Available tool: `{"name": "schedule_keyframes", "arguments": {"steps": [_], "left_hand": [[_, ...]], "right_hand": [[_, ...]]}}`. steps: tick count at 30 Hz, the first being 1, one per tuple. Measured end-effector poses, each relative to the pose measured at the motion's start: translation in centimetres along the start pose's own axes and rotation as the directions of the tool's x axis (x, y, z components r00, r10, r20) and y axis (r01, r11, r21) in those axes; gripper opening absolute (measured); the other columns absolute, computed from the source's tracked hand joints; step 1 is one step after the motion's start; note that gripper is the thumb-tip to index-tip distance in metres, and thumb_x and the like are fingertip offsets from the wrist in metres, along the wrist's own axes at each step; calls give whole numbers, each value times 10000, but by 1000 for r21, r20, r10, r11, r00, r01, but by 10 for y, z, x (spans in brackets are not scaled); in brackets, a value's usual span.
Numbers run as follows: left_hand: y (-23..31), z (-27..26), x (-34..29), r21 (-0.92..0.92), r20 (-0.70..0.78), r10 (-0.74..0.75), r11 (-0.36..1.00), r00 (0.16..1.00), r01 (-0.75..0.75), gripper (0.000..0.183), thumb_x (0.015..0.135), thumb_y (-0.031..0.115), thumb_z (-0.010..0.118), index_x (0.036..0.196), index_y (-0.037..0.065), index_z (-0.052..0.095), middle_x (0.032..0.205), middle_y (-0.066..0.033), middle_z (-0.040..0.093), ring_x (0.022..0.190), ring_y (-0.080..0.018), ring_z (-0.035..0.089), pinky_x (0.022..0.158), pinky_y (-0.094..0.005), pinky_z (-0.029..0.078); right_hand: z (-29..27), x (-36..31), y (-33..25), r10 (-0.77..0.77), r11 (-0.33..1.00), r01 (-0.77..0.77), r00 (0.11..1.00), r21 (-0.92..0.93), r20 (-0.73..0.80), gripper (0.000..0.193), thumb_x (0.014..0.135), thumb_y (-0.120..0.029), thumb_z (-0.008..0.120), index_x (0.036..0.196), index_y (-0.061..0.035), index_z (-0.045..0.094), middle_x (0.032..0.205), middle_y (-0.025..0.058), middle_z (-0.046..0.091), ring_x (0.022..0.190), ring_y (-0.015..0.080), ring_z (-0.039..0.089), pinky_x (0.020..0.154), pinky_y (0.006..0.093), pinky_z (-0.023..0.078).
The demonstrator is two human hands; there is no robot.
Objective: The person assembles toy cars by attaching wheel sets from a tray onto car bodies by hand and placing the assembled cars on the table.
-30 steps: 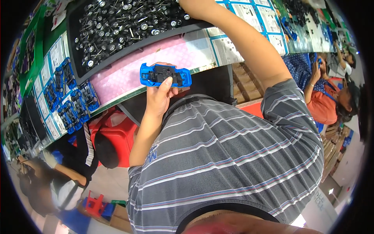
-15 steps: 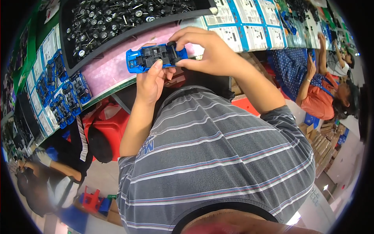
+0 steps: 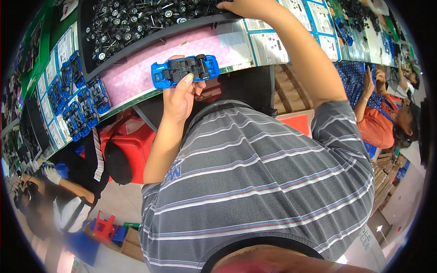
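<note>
My left hand point(image 3: 180, 93) holds a blue toy car point(image 3: 159, 78) underside up, thumb pressed on its black chassis. A pair of black wheels point(image 3: 202, 67) sits across the chassis at the car's right end; the left end shows none. At the top edge of the picture, my right hand point(image 3: 250, 8) reaches to the right end of a black tray point(image 3: 136, 44). That tray holds many black wheels on metal axles point(image 3: 132, 22). Most of the right hand's fingers are cut off by the frame, so their grip is hidden.
Several blue toy cars point(image 3: 77, 100) lie upside down on printed sheets at the left. More printed cards point(image 3: 268, 48) cover the bench to the right. Co-workers sit on both sides: one in an orange top point(image 3: 375, 125), another with a white glove point(image 3: 52, 174). A red stool point(image 3: 139, 145) stands below the bench.
My right hand has left the wheels on the car and moved up and away to the wheel tray. The left hand still holds the car in nearly the same place.
</note>
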State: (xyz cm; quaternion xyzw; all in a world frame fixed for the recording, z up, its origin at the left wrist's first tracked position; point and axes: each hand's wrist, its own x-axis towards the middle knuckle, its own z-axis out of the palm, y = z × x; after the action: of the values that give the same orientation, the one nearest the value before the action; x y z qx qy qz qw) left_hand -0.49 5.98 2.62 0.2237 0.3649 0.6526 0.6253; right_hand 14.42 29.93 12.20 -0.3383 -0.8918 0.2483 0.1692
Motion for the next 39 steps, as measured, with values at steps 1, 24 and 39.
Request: {"name": "schedule_keyframes", "arguments": {"steps": [1, 24, 39], "left_hand": [[3, 5, -1, -30, -33, 1, 1000, 999, -2, 524, 897, 179, 639, 1357, 92, 405, 1064, -123, 639, 783, -199, 640, 611, -290, 468], [12, -1, -3, -62, -35, 70, 995, 997, -72, 549, 834, 143, 697, 1312, 65, 438, 1076, -129, 645, 755, -196, 667, 596, -268, 503], [1, -4, 6, -51, -8, -18, 999, 1000, 18, 472, 889, 82, 670, 1304, 68, 445, 991, -93, 647, 737, -164, 658, 583, -247, 489]], "right_hand": [[4, 14, 9, 20, 987, 2, 990, -159, 138, 154, 749, -172, 758, 806, -30, 741, 949, 186, 704, 840, 358, 682, 755, 432, 545], [0, 51, 0, 233, 863, 204, 651, -462, 722, 222, 784, 13, 608, 949, -61, 737, 889, 180, 720, 811, 346, 689, 717, 409, 543], [15, -21, -28, 79, 990, -49, 970, 134, -229, 355, 702, -41, 848, 763, -2, 501, 975, 147, 572, 755, 262, 582, 666, 341, 476]]}}
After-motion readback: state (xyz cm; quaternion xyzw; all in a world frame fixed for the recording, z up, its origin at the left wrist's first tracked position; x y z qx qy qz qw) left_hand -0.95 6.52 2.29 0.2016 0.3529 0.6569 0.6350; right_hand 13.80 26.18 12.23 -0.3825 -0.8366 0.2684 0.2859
